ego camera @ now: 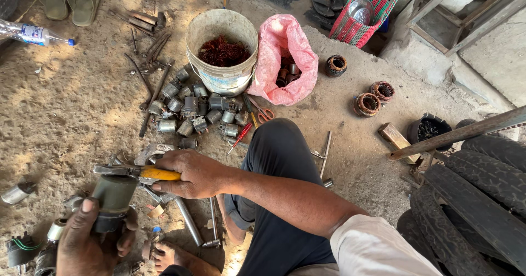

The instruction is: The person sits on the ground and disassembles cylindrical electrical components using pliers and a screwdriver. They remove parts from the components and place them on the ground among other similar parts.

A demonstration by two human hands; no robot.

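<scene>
Gripping a dark cylindrical motor housing (112, 199) upright in your left hand (90, 243), fingers wrapped around its lower body, you hold it low over the dirt floor (71, 111) by your foot; your right hand (192, 173) is closed on the yellow handle of a pair of pliers (139, 172), whose metal jaws sit at the housing's top edge; whether they bite on anything there, I cannot tell. Judging by the lie of things, the work stands partway: a white bucket (222, 48) holds a mass of reddish copper wire; a pink sack (285, 59) beside it holds more parts; a heap of small grey metal cylinders (194, 111) lies in front of the bucket; three wound stators (366, 104) rest well apart to the right, their copper not yet removed; the housing in hand appears unfinished.
</scene>
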